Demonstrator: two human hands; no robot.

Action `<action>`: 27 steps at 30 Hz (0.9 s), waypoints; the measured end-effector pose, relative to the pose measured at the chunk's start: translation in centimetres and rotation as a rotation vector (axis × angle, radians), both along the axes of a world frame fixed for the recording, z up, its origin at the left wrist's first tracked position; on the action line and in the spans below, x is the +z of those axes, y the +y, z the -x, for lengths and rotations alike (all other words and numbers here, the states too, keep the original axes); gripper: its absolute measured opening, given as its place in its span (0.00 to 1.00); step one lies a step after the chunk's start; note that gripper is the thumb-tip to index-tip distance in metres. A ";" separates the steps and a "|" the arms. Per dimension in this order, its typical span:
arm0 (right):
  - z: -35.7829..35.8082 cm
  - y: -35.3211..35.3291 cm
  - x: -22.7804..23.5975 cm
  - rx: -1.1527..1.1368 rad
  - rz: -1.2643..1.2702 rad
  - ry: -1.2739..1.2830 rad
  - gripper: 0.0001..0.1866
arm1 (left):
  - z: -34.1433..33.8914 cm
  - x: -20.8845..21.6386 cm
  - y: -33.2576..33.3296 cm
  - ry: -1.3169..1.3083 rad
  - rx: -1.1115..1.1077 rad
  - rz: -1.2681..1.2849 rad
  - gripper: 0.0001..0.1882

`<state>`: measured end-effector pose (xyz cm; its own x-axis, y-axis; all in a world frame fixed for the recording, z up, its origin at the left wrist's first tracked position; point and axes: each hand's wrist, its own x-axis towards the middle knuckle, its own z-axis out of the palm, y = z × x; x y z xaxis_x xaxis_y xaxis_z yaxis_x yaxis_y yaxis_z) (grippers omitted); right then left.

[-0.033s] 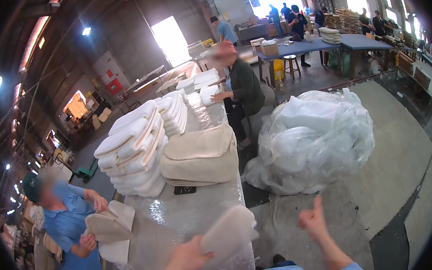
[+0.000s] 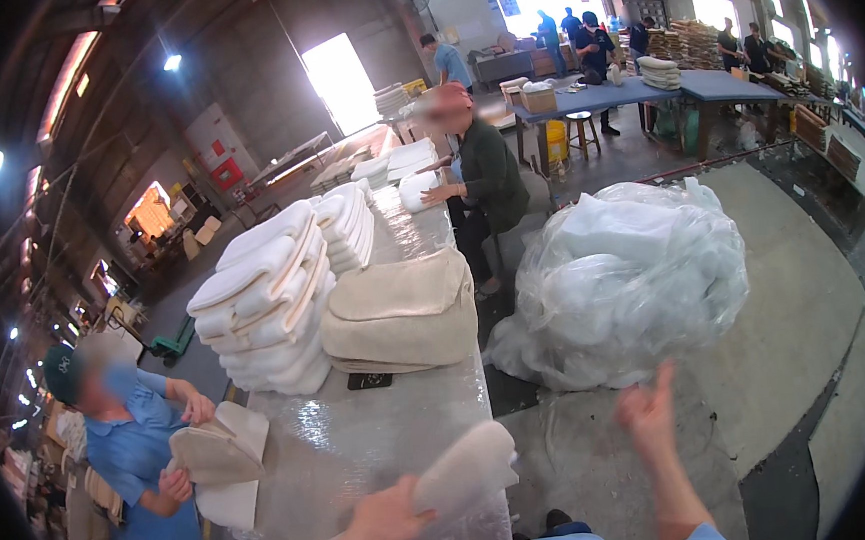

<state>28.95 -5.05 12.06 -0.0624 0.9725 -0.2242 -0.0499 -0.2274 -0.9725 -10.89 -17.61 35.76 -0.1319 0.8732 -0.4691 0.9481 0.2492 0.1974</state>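
At the near end of a long, plastic-covered worktop (image 2: 417, 407), we see the left hand (image 2: 388, 517) with its fingers closed around a cream cloth (image 2: 472, 473), whose rounded far end reaches the worktop's right edge. We find the right hand (image 2: 646, 424) to the right of the worktop, above the floor (image 2: 585, 440), its fingers apart: one points straight up, the others loosely bent. Just beyond it, in our view, sits a bulky bundle of clear plastic and white padding (image 2: 644, 275).

Farther up the worktop we see a folded beige cloth (image 2: 401, 317) lying beside a tall stack of white folded cloths (image 2: 260, 307), with a small black flat object (image 2: 368, 381) at its near edge. At left, a co-worker in a blue shirt (image 2: 128, 427) and green cap (image 2: 62, 372) grips a pale fabric piece (image 2: 215, 454) with both hands. Along the worktop's right side, we see another worker in a dark jacket (image 2: 494, 170) and red cap (image 2: 453, 100), hands on a white roll (image 2: 417, 193). Behind, blue-topped tables (image 2: 601, 96) stand near a yellow bucket (image 2: 557, 141) and a stool (image 2: 582, 117), with more people in the background.
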 end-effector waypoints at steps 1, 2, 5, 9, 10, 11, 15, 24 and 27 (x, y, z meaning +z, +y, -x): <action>-0.5 2.6 5.7 -0.182 -0.221 0.030 0.52 | 0.0 -2.1 -0.9 0.002 -0.051 0.023 0.34; -0.9 4.9 12.0 -0.369 -0.460 0.071 0.49 | 0.2 -4.1 -1.2 0.010 -0.117 0.023 0.34; -2.2 6.1 22.2 -0.643 -0.964 0.162 0.44 | -1.2 -12.0 -1.8 -0.020 -0.227 0.036 0.32; 2.0 6.1 15.8 -0.397 -0.730 0.047 0.45 | -2.7 -13.9 -1.2 -0.164 -0.235 0.226 0.36; 4.0 5.3 11.9 -0.260 -0.543 0.000 0.42 | -1.2 -14.6 -1.8 -0.373 -0.193 0.246 0.36; 6.1 4.5 8.4 -0.111 -0.372 -0.075 0.40 | 0.9 -15.9 -2.3 -0.585 -0.160 0.251 0.36; 14.2 -2.7 -3.4 0.235 0.556 0.126 0.39 | 6.8 -21.6 -0.5 -1.049 0.270 0.430 0.34; 15.5 -0.3 -5.5 0.367 0.594 0.104 0.42 | 6.0 -30.3 2.5 -0.968 0.072 0.479 0.51; 17.4 -1.5 -2.6 0.500 0.493 0.219 0.44 | 7.9 -32.2 1.9 -0.864 0.100 0.302 0.47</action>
<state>11.52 -6.51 9.49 -0.5661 0.6055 -0.5594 -0.0071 -0.6822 -0.7311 -18.77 -15.71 3.53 0.3023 0.7008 -0.6461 0.4727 0.4784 0.7401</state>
